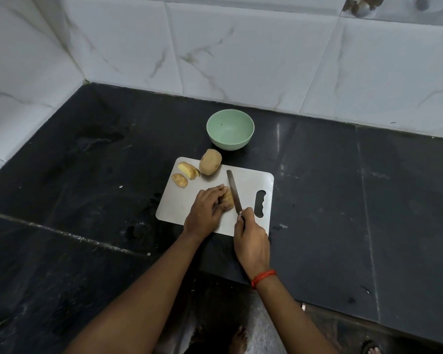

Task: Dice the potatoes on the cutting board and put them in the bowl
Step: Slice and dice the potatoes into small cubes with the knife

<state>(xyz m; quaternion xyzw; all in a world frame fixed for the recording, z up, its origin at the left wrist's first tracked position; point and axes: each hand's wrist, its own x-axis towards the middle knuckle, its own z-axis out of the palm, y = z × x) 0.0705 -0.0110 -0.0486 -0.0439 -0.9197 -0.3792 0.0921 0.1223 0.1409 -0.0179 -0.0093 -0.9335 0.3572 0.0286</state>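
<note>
Left hand [205, 210] pins the potato piece [228, 200] mid cutting board [251, 180], fingers [216, 191] curled over it. Piece's long axis runs away from the camera. Knife [233, 190] lies just right of it, roughly parallel, contact unclear. Right hand [251, 241] grips the handle, so the next cut probably runs lengthwise.

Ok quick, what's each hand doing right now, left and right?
Left hand: holding the potato piece down on the cutting board.
Right hand: gripping the knife, blade beside that piece.
</note>
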